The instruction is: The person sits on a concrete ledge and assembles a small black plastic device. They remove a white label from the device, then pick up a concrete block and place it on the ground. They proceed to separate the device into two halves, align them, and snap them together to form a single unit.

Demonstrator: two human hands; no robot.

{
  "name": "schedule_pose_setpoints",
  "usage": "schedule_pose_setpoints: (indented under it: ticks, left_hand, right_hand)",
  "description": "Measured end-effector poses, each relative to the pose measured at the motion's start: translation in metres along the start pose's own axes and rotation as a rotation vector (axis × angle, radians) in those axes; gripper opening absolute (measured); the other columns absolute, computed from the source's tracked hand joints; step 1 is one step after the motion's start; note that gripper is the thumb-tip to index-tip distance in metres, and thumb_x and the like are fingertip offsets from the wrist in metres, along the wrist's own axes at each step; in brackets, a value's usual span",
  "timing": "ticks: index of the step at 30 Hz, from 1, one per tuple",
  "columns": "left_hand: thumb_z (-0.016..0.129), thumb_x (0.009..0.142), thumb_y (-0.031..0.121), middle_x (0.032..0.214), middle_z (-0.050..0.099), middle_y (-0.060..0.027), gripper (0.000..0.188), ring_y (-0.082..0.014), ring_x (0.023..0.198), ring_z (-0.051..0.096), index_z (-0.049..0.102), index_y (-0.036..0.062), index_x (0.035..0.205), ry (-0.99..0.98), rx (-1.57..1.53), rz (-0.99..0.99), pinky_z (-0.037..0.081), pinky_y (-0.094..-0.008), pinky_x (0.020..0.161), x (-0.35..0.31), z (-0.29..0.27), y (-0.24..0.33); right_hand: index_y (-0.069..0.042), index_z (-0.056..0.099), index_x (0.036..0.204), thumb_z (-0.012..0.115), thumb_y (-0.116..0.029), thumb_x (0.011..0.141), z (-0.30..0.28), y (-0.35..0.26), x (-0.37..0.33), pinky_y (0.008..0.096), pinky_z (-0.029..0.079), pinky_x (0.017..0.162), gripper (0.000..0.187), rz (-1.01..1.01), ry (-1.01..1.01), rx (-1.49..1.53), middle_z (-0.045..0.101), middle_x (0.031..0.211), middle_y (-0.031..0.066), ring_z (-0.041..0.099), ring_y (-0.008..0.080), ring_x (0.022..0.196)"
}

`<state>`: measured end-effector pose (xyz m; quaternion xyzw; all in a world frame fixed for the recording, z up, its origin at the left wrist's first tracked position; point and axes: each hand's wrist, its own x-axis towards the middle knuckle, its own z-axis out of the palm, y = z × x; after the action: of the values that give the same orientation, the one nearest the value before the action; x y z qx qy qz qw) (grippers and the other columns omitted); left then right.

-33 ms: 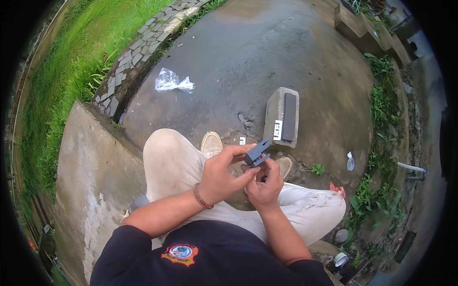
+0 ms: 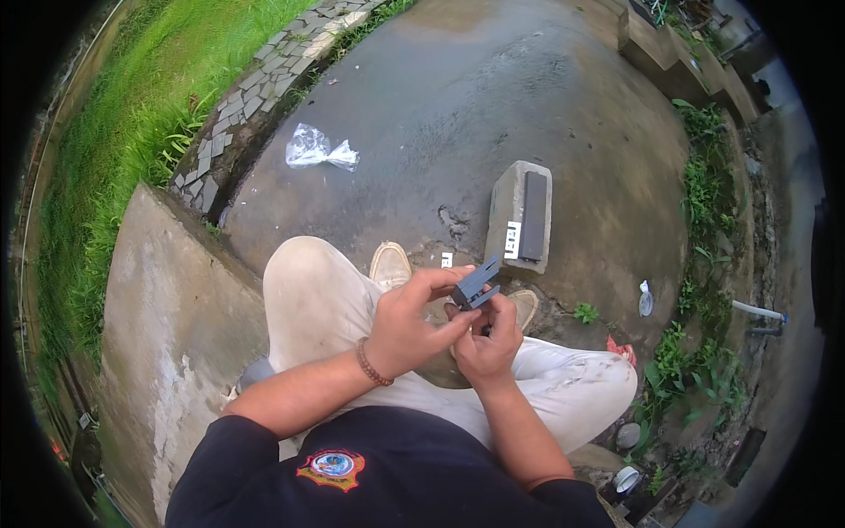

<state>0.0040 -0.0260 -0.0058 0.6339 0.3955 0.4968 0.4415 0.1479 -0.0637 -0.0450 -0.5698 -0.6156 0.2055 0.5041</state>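
Above my lap, between my knees, both hands hold a dark grey two-pronged piece (image 2: 475,285), its prongs pointing up and to the right. My left hand (image 2: 405,324), with a beaded bracelet (image 2: 372,363) at the wrist, is closed on the piece's near left end. From below and the right, my right hand (image 2: 490,348) pinches the same end, its fingertips close to the left thumb. A small dark bit shows between the right fingers; its kind cannot be made out. Just beyond stands a concrete block (image 2: 503,207) with a long dark slab (image 2: 532,216) on top.
White labels lie on the block's side (image 2: 512,239) and on the ground (image 2: 447,260). A clear plastic bag (image 2: 310,148) rests farther off on wet concrete. To the right are a red scrap (image 2: 621,350), weeds (image 2: 673,361) and a white pipe (image 2: 759,310). A low concrete wall (image 2: 158,352) rises at left.
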Motion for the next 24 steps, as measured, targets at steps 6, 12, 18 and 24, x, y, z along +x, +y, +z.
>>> schedule_pose_setpoints:
  ticks: [6,12,18,24]
  left_hand:
    - [0.084,0.078,0.002,0.123,0.071,-0.0219,0.049,-0.0289,0.109,0.074,0.056,-0.0001,0.118,-0.003,0.207,0.168,0.061,-0.0362,0.091,0.006,-0.008,-0.002]
    - [0.084,0.077,0.004,0.119,0.073,-0.0213,0.047,-0.0296,0.108,0.074,0.059,0.0004,0.116,0.001,0.180,0.177,0.061,-0.0350,0.088,0.009,-0.008,-0.001]
    - [0.085,0.079,0.004,0.117,0.074,-0.0201,0.044,-0.0268,0.108,0.075,0.060,-0.0004,0.115,-0.014,0.218,0.146,0.061,-0.0352,0.088,0.008,-0.008,-0.003]
    - [0.073,0.093,0.006,0.117,0.072,-0.0140,0.035,-0.0210,0.102,0.073,0.055,0.0001,0.123,0.106,-0.481,-0.385,0.061,-0.0339,0.086,0.013,-0.009,-0.010]
  right_hand:
    - [0.002,0.056,0.119,0.087,-0.015,0.082,0.005,0.005,0.007,0.0254,0.044,0.048,0.051,-0.087,0.018,-0.061,0.068,0.078,0.0071,0.056,0.0100,0.052]
    - [0.001,0.057,0.116,0.089,-0.018,0.082,0.003,0.003,0.010,0.0255,0.044,0.048,0.050,-0.060,0.022,-0.064,0.065,0.072,0.0059,0.055,0.0099,0.051]
    - [0.001,0.058,0.116,0.090,-0.019,0.080,-0.001,0.000,0.014,0.0263,0.042,0.047,0.053,-0.076,-0.012,-0.155,0.061,0.068,0.0043,0.053,0.0094,0.051]
    - [0.002,0.056,0.122,0.092,-0.023,0.078,-0.008,-0.005,0.017,0.0244,0.044,0.054,0.061,0.197,-0.023,0.097,0.063,0.084,0.0071,0.055,0.0079,0.062]
